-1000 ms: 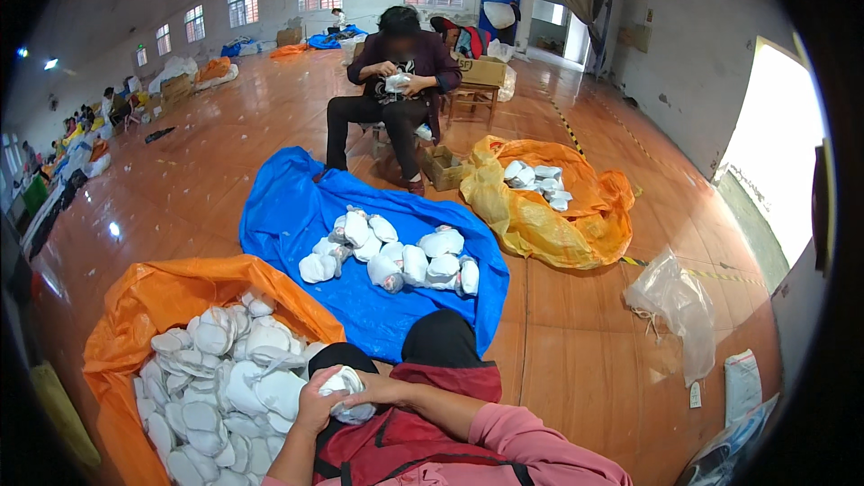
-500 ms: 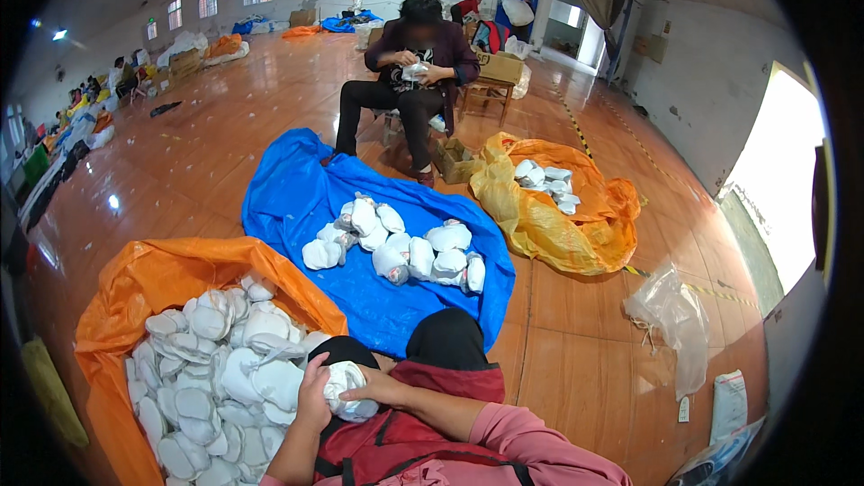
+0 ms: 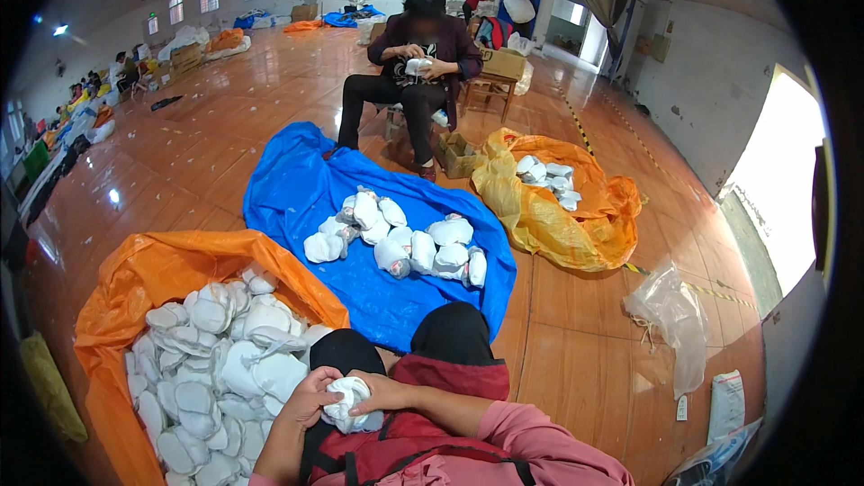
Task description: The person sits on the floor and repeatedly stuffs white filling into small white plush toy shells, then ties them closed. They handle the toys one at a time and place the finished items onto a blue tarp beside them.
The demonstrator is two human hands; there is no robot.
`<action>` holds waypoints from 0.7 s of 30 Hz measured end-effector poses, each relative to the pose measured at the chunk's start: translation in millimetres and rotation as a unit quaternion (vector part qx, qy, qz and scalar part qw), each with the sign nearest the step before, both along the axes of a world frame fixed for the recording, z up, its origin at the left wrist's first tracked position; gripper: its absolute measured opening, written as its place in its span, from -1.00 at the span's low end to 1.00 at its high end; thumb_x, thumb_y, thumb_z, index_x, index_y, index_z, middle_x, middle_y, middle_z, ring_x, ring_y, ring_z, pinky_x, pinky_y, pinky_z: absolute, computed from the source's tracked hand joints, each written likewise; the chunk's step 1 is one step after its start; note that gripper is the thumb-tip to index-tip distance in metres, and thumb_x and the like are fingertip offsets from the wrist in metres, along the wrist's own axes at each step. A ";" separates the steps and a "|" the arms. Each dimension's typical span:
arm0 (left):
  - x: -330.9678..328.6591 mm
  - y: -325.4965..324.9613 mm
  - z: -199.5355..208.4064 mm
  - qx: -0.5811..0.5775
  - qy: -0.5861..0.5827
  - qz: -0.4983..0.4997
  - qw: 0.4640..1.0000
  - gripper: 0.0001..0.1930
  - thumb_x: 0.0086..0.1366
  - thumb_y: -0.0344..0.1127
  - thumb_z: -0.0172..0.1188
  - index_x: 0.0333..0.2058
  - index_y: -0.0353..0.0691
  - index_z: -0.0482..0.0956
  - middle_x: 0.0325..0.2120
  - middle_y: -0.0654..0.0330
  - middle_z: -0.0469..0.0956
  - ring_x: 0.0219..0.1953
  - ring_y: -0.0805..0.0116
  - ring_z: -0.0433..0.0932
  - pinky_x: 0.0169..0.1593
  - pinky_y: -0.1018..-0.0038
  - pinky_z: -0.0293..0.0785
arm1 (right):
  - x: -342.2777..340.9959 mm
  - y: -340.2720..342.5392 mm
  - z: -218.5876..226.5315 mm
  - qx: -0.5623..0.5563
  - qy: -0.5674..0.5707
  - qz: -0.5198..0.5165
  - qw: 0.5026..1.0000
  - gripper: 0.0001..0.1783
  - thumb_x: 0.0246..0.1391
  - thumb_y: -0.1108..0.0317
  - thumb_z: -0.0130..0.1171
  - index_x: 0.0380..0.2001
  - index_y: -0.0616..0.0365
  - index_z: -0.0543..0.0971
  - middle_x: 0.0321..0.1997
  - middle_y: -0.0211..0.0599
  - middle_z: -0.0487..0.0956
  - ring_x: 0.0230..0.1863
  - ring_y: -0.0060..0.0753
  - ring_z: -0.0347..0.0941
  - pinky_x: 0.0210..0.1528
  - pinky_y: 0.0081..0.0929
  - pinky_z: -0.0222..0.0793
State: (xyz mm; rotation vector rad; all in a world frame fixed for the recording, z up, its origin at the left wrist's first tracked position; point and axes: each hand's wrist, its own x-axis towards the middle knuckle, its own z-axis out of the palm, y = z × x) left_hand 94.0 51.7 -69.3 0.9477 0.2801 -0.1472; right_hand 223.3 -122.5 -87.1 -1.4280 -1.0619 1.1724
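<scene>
Over my lap I hold a folded white cloth bundle point(image 3: 351, 407), its upper edge bunched into a round fold. My left hand point(image 3: 315, 396) grips its left side with bent fingers. From the right, my right hand point(image 3: 382, 392) closes on the same bundle, thumb across its front. What exactly the bundle is made of cannot be told. Just left of my left hand, an orange sack point(image 3: 135, 283) lies spread with a heap of flat white cloth pieces point(image 3: 216, 378). Ahead, several white bundles point(image 3: 423, 252) rest on a blue sheet point(image 3: 297, 180).
A co-worker point(image 3: 421, 81) sits opposite, handling a white piece. An orange and yellow sack point(image 3: 576, 238) with white bundles stands at the right, beside a small cardboard box point(image 3: 457, 158). A clear plastic bag point(image 3: 675, 324) lies on the tiled floor farther right.
My left hand has gone from upright beside the bundle to fingers bent at its upper edge. The bundle has turned and its edge is now bunched. My right hand still grips it.
</scene>
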 end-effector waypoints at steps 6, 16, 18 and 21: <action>-2.0 -16.1 3.8 0.093 -0.026 0.001 0.995 -0.57 -0.04 -0.64 0.35 -0.20 -0.21 0.39 -0.30 0.29 0.44 -0.25 0.50 0.46 -0.17 0.58 0.41 | -15.0 -10.0 16.8 -0.034 -0.065 -0.043 0.996 -0.33 -0.18 0.08 0.45 -0.05 0.16 0.40 -0.17 -0.23 0.54 -0.09 -0.37 0.48 -0.04 -0.43 0.38; 0.2 -12.0 11.8 0.124 0.011 -0.017 0.992 -0.75 0.15 -0.51 0.27 -0.16 -0.33 0.53 -0.26 0.22 0.54 -0.22 0.51 0.50 -0.13 0.58 0.43 | -22.0 -7.0 -9.0 -0.004 0.064 -0.138 0.988 -0.41 -0.26 0.27 0.52 -0.14 0.17 0.47 -0.25 -0.34 0.54 -0.18 -0.51 0.43 -0.08 -0.55 0.34; -0.4 -11.3 10.0 0.100 0.042 -0.005 0.994 -0.82 0.17 -0.48 0.28 -0.23 -0.33 0.56 -0.32 0.23 0.56 -0.28 0.52 0.51 -0.18 0.59 0.44 | -21.0 -4.3 -13.4 -0.017 0.057 -0.141 0.988 -0.43 -0.27 0.32 0.52 -0.15 0.16 0.48 -0.25 -0.37 0.53 -0.18 -0.53 0.42 -0.07 -0.56 0.33; 2.2 -13.5 11.2 0.148 0.058 0.003 0.987 -0.89 0.18 -0.45 0.30 -0.32 -0.32 0.61 -0.39 0.25 0.58 -0.37 0.54 0.51 -0.28 0.61 0.45 | -17.9 -1.3 -22.6 -0.007 0.020 -0.131 0.991 -0.45 -0.28 0.34 0.50 -0.17 0.14 0.48 -0.24 -0.40 0.53 -0.17 -0.55 0.42 -0.07 -0.57 0.32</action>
